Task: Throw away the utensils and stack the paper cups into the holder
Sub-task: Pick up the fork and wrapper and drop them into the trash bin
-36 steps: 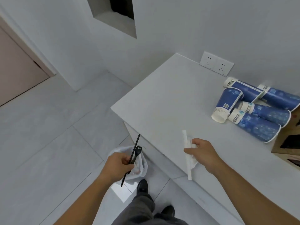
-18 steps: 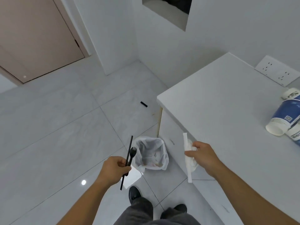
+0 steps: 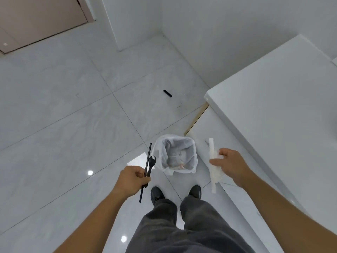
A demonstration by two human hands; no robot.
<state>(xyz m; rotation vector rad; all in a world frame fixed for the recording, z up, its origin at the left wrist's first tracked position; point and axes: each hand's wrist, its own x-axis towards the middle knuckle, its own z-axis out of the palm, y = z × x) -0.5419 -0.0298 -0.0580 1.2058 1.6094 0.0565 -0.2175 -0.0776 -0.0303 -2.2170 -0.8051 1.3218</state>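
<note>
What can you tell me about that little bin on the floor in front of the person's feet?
The small white-lined waste bin stands upright on the glossy tiled floor, just ahead of the person's dark shoes and beside the white counter. A thin translucent white plastic bag drapes over its roughly square rim. Inside lies some crumpled pale rubbish. Neither hand touches it.
</note>
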